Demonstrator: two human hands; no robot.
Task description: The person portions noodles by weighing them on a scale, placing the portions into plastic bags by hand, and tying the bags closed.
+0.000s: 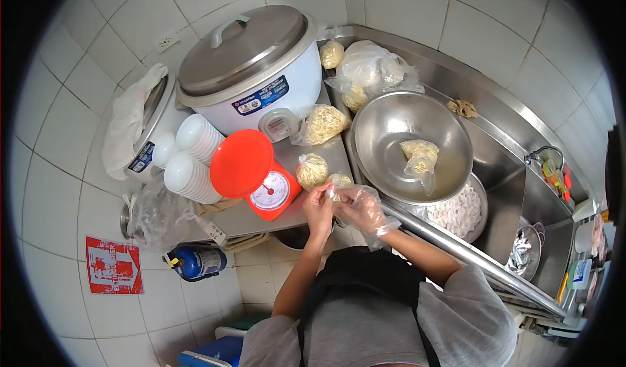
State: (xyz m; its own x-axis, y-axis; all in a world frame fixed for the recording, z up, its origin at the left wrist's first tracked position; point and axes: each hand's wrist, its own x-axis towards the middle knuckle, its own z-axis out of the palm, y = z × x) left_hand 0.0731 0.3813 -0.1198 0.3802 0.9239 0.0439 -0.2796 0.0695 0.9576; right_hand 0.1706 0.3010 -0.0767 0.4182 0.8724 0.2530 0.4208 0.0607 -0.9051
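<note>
My bare left hand [318,212] is closed, with its fingertips pinched on the twisted top of a small clear plastic bag of pale yellow shreds [340,180]. My right hand [362,210] wears a loose clear plastic glove, and its fingers close on the same bag top from the other side. Just beyond my left hand sits another bag of yellow shreds [312,170]. A red kitchen scale [270,190] with a wide round pan stands to the left. To the right, a large steel bowl [378,122] holds one more filled bag [420,158].
A large rice cooker [261,93] and stacked white bowls [189,171] stand at the left. More filled bags [324,124] lie behind. A basin of pale pieces [460,214] is partly under the steel bowl, beside the sink [499,171]. A metal rail [469,263] runs along the front.
</note>
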